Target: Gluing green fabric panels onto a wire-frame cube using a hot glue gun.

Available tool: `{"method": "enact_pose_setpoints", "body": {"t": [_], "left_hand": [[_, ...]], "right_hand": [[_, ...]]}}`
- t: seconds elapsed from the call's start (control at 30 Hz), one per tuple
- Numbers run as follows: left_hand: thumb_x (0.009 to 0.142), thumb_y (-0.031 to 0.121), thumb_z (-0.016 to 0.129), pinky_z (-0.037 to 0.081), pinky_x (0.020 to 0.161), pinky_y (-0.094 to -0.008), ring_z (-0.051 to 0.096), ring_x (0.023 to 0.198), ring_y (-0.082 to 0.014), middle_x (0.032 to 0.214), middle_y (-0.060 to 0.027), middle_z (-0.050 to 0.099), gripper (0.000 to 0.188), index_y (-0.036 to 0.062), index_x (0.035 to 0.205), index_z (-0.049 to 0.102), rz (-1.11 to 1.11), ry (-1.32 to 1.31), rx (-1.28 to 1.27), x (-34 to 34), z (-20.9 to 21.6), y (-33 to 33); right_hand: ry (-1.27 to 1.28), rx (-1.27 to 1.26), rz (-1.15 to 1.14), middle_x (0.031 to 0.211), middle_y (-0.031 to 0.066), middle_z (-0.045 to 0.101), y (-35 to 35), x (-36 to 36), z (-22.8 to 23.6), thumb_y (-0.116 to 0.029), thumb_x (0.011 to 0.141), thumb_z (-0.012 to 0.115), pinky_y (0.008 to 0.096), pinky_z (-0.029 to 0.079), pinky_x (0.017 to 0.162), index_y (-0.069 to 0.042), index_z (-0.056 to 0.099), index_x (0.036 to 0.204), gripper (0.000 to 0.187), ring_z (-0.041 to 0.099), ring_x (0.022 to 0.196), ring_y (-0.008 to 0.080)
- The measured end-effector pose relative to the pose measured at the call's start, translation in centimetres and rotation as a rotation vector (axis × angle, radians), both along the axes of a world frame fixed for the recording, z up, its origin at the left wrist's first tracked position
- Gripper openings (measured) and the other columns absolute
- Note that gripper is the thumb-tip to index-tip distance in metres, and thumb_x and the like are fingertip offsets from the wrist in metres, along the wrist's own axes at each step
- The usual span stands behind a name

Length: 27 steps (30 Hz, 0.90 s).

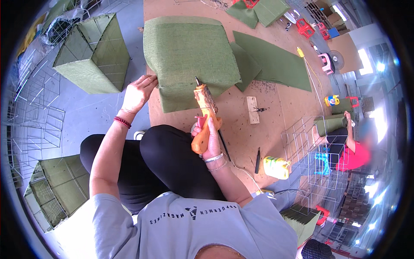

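An orange glue gun [205, 105] is gripped in my right hand [211, 142], its dark nozzle pointing away from me. The nozzle tip lies over the near edge of a box covered in green woven fabric [189, 49]. My left hand [140, 91] is at the left near corner of that box, its fingers pressed together on the fabric edge. A flap of the same fabric hangs down the near side. The undersides of the left fingers are hidden.
Flat green panels [276, 58] lie right of the box on the brown board [276, 108]. A small wooden block [253, 113], a black-handled tool [257, 160] and a yellow jug [276, 167] are nearby. Green boxes [97, 56] and wire frames stand around; another person [353, 151] sits at right.
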<state>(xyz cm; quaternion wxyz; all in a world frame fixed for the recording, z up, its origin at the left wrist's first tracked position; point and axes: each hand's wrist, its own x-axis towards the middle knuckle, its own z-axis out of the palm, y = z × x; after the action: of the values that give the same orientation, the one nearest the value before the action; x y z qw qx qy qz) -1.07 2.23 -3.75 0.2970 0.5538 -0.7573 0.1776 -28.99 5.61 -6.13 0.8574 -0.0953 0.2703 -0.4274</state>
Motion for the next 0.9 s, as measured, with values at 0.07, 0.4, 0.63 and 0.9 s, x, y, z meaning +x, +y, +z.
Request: {"method": "enact_pose_setpoints", "body": {"t": [0.07,0.4,0.63,0.9], "left_hand": [[0.069,0.004,0.060,0.053,0.072,-0.0275,0.061,0.092,-0.0174,0.099,-0.0033,0.063,0.022,0.0052,0.091,0.065,-0.011,-0.013,0.026,0.0,0.3,0.1],[0.069,0.004,0.060,0.053,0.072,-0.0273,0.061,0.092,-0.0167,0.099,-0.0019,0.063,0.022,0.0058,0.091,0.065,-0.023,0.000,0.040,0.2,-0.1,0.1],[0.065,0.000,0.060,0.053,0.073,-0.0302,0.061,0.092,-0.0216,0.100,-0.0064,0.063,0.030,0.0035,0.094,0.064,-0.036,0.039,0.039,0.1,0.0,0.1],[0.066,0.001,0.060,0.054,0.072,-0.0304,0.062,0.090,-0.0218,0.101,-0.0067,0.063,0.028,0.0036,0.094,0.064,-0.039,0.061,0.020,0.1,-0.1,0.2]], "right_hand": [[0.032,-0.008,0.003,0.081,0.0021,0.052,0.3,0.5,-0.1,-0.043,0.089,0.054,0.0247,0.044,0.061,0.001,0.050,0.110,0.049,0.049,0.067,0.0104],[0.087,-0.007,0.070,0.079,0.0004,0.052,1.2,2.1,0.5,-0.044,0.090,0.051,0.0249,0.044,0.062,0.001,0.050,0.110,0.049,0.049,0.067,0.0092],[0.078,0.001,0.132,0.080,0.0005,0.053,1.6,2.3,0.8,-0.042,0.090,0.052,0.0248,0.045,0.061,-0.003,0.051,0.108,0.043,0.051,0.067,0.0100],[0.121,0.003,0.293,0.085,0.0063,0.057,0.7,-0.5,2.8,-0.035,0.086,0.060,0.0277,0.047,0.060,-0.010,0.049,0.109,0.036,0.055,0.067,0.0141]]}}
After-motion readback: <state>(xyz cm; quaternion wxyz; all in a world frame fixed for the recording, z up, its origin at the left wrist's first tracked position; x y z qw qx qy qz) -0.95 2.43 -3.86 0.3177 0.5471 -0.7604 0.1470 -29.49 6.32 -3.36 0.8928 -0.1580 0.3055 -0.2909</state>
